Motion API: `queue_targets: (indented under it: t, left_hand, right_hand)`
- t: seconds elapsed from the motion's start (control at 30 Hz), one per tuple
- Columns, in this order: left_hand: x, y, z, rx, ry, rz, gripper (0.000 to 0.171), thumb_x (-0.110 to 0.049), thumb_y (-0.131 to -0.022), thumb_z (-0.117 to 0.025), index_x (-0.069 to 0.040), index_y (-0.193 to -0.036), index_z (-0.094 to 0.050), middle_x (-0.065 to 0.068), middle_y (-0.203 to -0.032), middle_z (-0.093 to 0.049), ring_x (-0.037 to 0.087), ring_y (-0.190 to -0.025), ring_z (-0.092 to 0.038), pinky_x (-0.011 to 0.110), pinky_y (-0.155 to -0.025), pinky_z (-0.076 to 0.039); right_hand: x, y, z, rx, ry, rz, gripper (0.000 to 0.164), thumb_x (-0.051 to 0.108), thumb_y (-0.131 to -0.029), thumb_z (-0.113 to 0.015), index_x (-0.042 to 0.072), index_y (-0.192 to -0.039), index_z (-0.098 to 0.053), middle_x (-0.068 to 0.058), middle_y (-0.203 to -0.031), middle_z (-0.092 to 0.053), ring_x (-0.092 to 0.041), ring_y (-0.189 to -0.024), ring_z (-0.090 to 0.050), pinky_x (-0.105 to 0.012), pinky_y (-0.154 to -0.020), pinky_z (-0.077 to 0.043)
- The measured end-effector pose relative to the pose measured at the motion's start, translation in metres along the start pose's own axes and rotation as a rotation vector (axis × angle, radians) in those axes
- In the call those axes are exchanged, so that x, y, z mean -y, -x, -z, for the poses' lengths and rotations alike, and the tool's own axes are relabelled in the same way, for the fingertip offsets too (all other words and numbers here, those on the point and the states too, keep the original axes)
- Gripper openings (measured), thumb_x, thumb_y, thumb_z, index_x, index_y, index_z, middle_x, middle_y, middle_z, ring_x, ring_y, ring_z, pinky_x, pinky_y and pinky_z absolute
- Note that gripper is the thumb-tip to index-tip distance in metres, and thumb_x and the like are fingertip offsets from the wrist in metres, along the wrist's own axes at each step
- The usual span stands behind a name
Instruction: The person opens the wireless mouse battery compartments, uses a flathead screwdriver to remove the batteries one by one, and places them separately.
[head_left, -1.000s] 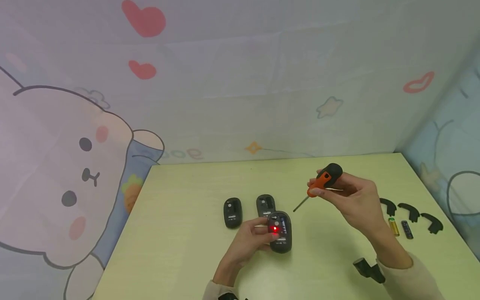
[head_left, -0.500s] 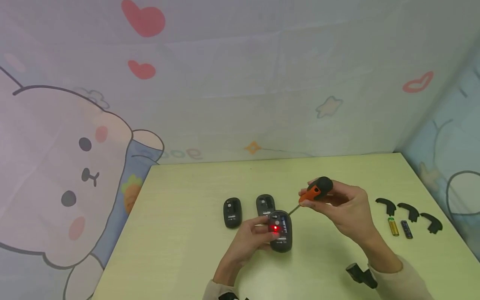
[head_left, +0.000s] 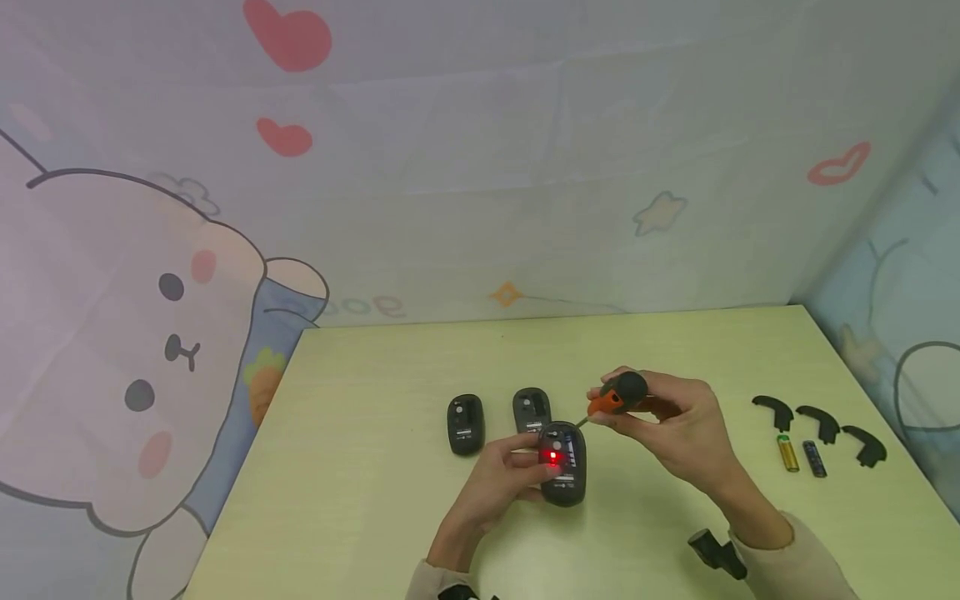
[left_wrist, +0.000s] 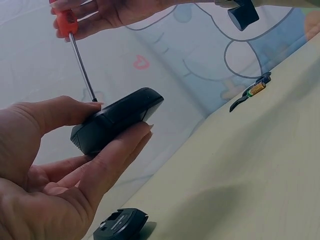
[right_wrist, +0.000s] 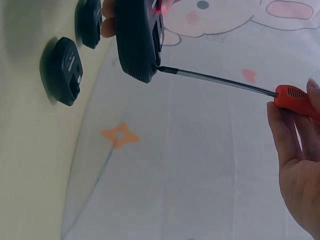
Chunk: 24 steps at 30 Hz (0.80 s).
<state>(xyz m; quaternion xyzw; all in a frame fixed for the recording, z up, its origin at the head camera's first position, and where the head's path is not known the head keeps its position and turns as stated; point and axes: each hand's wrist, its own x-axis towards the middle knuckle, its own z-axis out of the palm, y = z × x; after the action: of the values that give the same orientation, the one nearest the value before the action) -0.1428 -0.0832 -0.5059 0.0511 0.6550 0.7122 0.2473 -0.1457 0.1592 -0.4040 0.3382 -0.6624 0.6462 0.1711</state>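
My left hand (head_left: 495, 479) grips a black computer mouse (head_left: 564, 483) by its sides, underside up, with its red sensor light glowing. In the left wrist view the thumb lies on the mouse's underside and the fingers support it from below. My right hand (head_left: 686, 429) holds a screwdriver (head_left: 617, 394) by its orange and black handle. In the right wrist view the screwdriver's metal shaft (right_wrist: 215, 78) points at the mouse, its tip right at the end of the underside. The mouse's battery slot is uncovered, with a battery showing inside.
Two more mice lie underside up on the table: one mouse (head_left: 466, 425) at left, another mouse (head_left: 531, 408) behind the held one. Three black curved covers (head_left: 817, 423), a gold battery (head_left: 787, 453) and a dark battery (head_left: 814, 459) lie at right. A printed cloth (head_left: 450, 167) hangs behind.
My right hand has moved left and down, bringing the screwdriver tip from beside the mouse to its upper end. The left hand and mouse have stayed nearly still.
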Motion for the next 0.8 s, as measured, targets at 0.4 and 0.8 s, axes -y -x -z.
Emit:
queue_targets:
  t: [0.4, 0.8]
  left_hand:
    - [-0.0032, 0.0027, -0.0017, 0.004, 0.006, -0.014, 0.046, -0.011, -0.085, -0.074, -0.011, -0.130, -0.063, 0.017, -0.110, -0.074, 0.020, -0.090, -0.074, 0.033, -0.066, -0.062]
    - [0.0021, 0.0019, -0.0011, 0.009, -0.012, -0.033, 0.045, -0.008, -0.085, -0.073, -0.011, -0.129, -0.064, 0.018, -0.111, -0.074, 0.019, -0.091, -0.074, 0.033, -0.067, -0.062]
  right_hand:
    - [0.0014, 0.0015, -0.0001, 0.010, 0.030, 0.073, 0.048, -0.024, -0.061, -0.079, -0.007, -0.104, -0.069, -0.015, -0.096, -0.076, -0.014, -0.092, -0.073, -0.022, -0.080, -0.060]
    - [-0.0066, 0.0081, -0.0014, 0.073, 0.025, 0.176, 0.050, -0.021, -0.059, -0.082, -0.006, -0.105, -0.069, -0.015, -0.097, -0.075, -0.016, -0.091, -0.073, -0.021, -0.084, -0.059]
